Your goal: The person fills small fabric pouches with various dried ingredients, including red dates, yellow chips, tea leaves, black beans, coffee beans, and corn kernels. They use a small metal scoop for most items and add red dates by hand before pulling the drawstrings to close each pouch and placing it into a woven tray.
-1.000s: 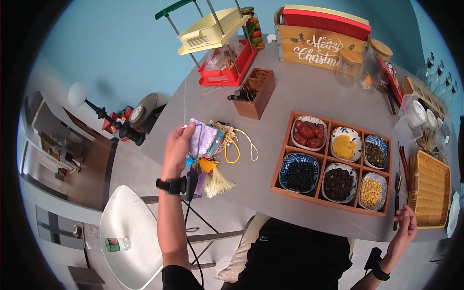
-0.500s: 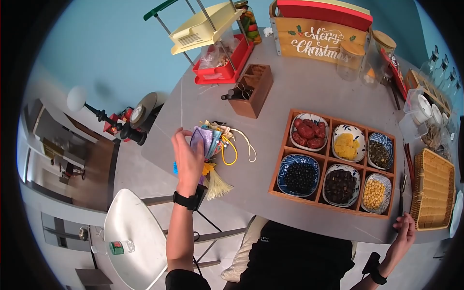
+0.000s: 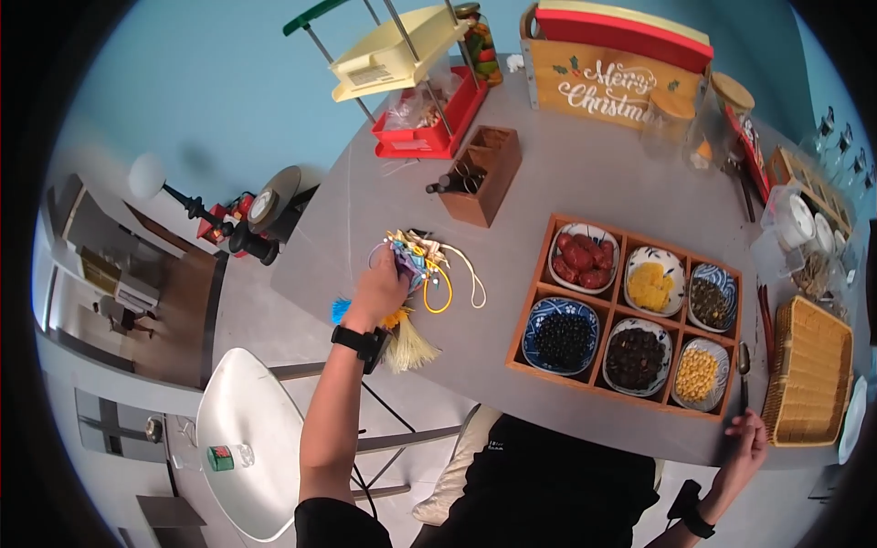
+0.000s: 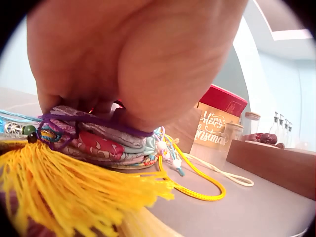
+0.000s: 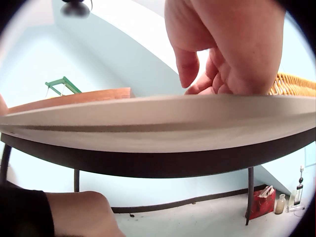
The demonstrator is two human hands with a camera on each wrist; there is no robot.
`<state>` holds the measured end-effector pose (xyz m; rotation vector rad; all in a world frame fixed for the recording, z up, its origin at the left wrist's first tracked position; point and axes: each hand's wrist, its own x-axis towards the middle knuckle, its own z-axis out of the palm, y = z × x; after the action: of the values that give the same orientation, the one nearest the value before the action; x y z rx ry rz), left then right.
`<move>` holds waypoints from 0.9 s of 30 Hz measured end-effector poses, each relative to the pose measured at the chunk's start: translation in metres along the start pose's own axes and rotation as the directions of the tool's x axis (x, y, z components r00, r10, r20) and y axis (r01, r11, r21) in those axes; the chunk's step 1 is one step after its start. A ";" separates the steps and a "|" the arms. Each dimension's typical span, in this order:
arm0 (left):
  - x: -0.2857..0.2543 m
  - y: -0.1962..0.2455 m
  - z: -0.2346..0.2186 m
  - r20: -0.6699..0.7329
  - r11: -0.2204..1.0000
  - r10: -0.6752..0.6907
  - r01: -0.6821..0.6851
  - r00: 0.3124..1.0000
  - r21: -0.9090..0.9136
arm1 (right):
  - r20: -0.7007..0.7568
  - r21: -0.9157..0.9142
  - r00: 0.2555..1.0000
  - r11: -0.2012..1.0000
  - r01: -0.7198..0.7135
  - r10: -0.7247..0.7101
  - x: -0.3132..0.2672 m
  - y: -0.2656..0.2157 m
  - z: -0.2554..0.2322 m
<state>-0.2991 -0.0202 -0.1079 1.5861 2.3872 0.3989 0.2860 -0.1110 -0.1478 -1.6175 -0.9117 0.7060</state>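
Note:
My left hand is over a pile of patterned fabric sachets at the table's left side. Its fingers and thumb are curled onto the stack of sachets, as the left wrist view shows. A yellow tassel spreads out below the pile, and a yellow cord loop lies to its right. In the head view a cream tassel trails toward the front edge. At the right front edge of the table rests my right hand, fingers loosely curled, near a dark-handled spoon.
A divided wooden tray holds several small bowls of dried foods. To its right lies a wicker basket. Behind the sachets stand a wooden caddy and a tiered rack. A white chair stands left of the table.
My left hand has lowered the lavender sachet and now grips the pile, its fingers hidden among the fabric. The right hand stays near the table edge, slightly further left in view.

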 end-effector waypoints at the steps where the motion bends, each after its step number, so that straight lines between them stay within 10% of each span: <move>1: 0.001 -0.007 0.002 -0.004 0.998 0.039 -0.039 0.999 -0.039 | 0.003 0.014 1.000 1.000 -0.004 0.004 -0.001 0.002 -0.001; 4: -0.006 -0.018 -0.004 -0.187 0.953 0.253 -0.278 0.949 -0.118 | -0.038 0.018 0.999 1.000 -0.019 0.019 -0.010 -0.007 -0.003; 8: -0.028 0.009 -0.032 -0.319 0.982 0.000 -0.060 0.948 -0.178 | -0.036 -0.070 0.999 0.997 0.033 -0.036 -0.006 -0.011 -0.013; 23: -0.003 0.018 -0.022 -0.191 0.992 0.088 -0.103 0.978 -0.071 | 0.021 -0.172 1.000 0.985 0.012 -0.008 0.019 -0.034 0.026; 27: -0.005 0.024 -0.031 -0.233 0.930 0.004 -0.090 0.972 -0.357 | 0.002 -0.186 1.000 0.982 0.007 -0.006 0.014 -0.033 0.021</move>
<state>-0.2873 -0.0183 -0.0706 1.4913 2.2573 1.0235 0.2692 -0.0850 -0.1206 -1.7776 -1.0082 0.6325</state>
